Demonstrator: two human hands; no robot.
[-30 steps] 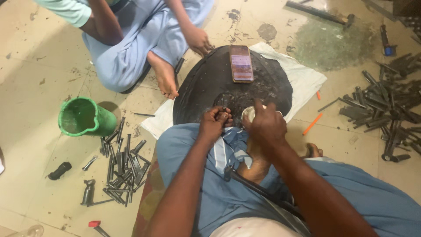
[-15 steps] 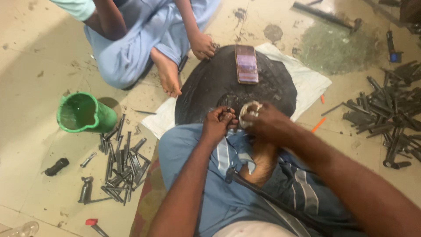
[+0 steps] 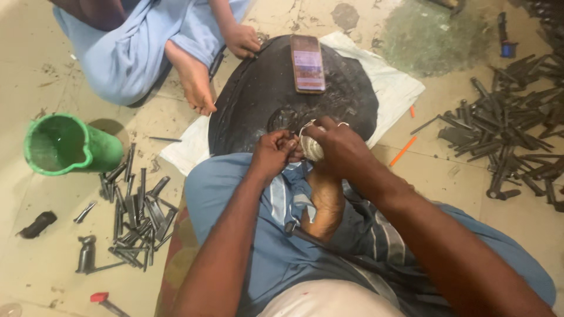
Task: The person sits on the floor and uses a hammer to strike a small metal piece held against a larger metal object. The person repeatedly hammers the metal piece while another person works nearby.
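I sit cross-legged on the floor. My right hand (image 3: 341,149) is closed around a small whitish rounded object (image 3: 310,147) at the near edge of a dark round slab (image 3: 258,100). My left hand (image 3: 273,152) pinches at the same object with its fingertips. What my left fingers grip is too small to make out. A phone (image 3: 308,63) lies face up on the far part of the slab. The slab rests on a white cloth (image 3: 390,79).
Another person sits opposite, a bare foot (image 3: 191,76) and a hand (image 3: 241,40) near the slab's far edge. A green jug (image 3: 64,147) stands at left beside a heap of dark metal tools (image 3: 132,211). More tools (image 3: 511,129) lie at right, with an orange pencil (image 3: 403,151).
The view has shifted a little; my hands stay together at the slab's near edge. The other person's hand has stayed at the far edge.
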